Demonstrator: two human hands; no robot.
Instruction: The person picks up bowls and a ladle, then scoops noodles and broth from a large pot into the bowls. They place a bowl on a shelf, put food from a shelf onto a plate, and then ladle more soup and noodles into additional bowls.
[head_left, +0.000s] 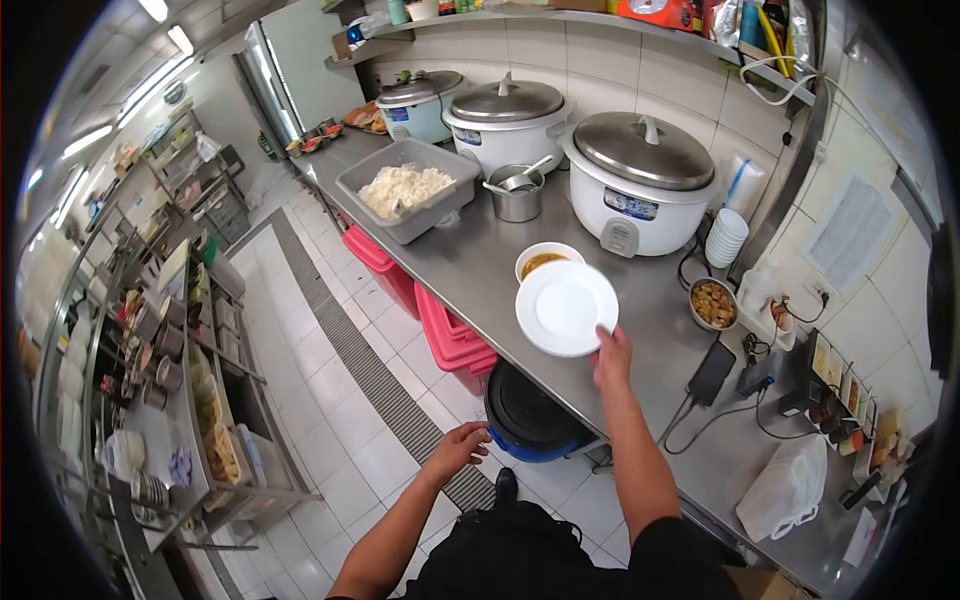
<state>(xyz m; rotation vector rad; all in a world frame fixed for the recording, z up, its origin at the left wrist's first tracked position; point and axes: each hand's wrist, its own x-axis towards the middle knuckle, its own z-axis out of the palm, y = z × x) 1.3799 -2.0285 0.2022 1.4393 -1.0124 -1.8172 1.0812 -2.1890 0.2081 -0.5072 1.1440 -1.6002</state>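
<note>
My right hand (612,358) grips the rim of a white plate (567,308) and holds it over the front part of the steel counter (480,262). Just behind the plate is a white bowl with brown soup or sauce (545,260), its near side partly covered by the plate. My left hand (462,447) hangs in front of the counter edge with its fingers loosely curled and apart, nothing in it. It is nearest to a black-lidded blue bin (535,410) under the counter.
Large rice cookers (640,180) line the wall. A grey tub (410,225) of rice and a steel pot (517,205) with ladles stand before them. To the right are a bowl of brown food (713,304), a phone (712,374) with cables, and a plastic bag (785,490). Red bins (450,335) stand below.
</note>
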